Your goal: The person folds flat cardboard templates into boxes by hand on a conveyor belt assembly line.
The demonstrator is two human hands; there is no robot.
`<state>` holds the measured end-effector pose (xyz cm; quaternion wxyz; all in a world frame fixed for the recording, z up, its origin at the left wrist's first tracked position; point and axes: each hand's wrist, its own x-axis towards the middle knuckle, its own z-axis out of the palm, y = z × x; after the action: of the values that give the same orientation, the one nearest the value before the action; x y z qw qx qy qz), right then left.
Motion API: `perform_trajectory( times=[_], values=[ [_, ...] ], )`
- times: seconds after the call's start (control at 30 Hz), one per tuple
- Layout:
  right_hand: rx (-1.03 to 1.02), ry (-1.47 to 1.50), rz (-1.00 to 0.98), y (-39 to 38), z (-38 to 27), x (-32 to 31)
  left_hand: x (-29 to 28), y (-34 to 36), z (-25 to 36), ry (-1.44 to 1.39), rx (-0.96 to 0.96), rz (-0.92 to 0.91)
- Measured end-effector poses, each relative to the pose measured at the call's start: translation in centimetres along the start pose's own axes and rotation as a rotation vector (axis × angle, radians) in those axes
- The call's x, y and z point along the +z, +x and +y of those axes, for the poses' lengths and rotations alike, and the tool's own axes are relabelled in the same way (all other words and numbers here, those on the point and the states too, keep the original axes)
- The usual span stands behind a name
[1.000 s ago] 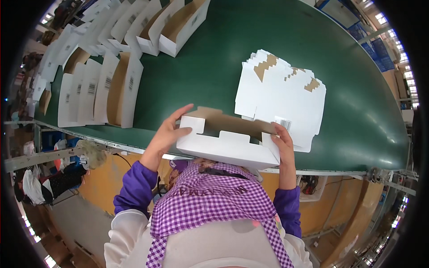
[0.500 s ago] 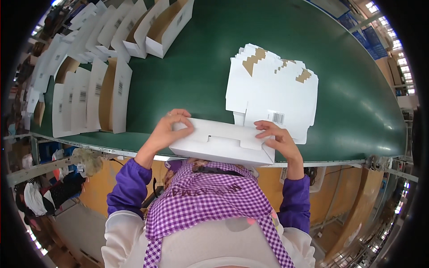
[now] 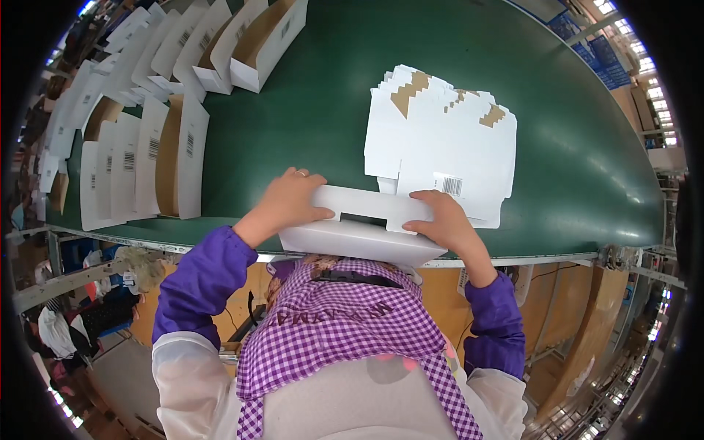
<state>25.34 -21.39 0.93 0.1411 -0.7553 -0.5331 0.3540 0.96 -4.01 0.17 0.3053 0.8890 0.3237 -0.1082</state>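
A long white cardboard box lies at the near edge of the green table, its long side facing me. Its upper panel has a notched cut in the middle, with a dark gap showing below it. At the box's left end my left hand grips that panel, thumb in front and fingers behind. My right hand pinches the same panel near its right end. Just beyond the box, a stack of flat white cardboard blanks with brown patches lies on the table.
Rows of folded white boxes with brown insides stand open on the left of the green table. A metal rail runs along the table's near edge. Blue crates are at the far right.
Both hands have shifted their hold on the panel, the thumbs now in front. The panel has lifted away from the box's front, opening a dark gap at the notch.
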Motion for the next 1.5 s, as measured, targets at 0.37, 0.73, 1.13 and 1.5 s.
perform_trajectory(
  times=[0.37,0.73,1.13,1.5],
  values=[
    [-0.216,-0.142,-0.045,-1.8,-0.4,-1.9,-3.0,-1.6,-3.2,-0.428,0.164,-0.129],
    [-0.295,-0.095,0.046,0.1,0.1,-2.8,4.8,-2.9,-7.3,-1.318,-0.225,0.359],
    [-0.125,1.032,-0.085,9.2,1.5,10.2,2.3,-6.0,-3.0,-1.505,-0.193,0.537],
    [-0.057,0.961,-0.238,8.2,-1.5,12.7,-5.0,-7.0,-8.2,0.151,-0.544,0.705]
  ],
)
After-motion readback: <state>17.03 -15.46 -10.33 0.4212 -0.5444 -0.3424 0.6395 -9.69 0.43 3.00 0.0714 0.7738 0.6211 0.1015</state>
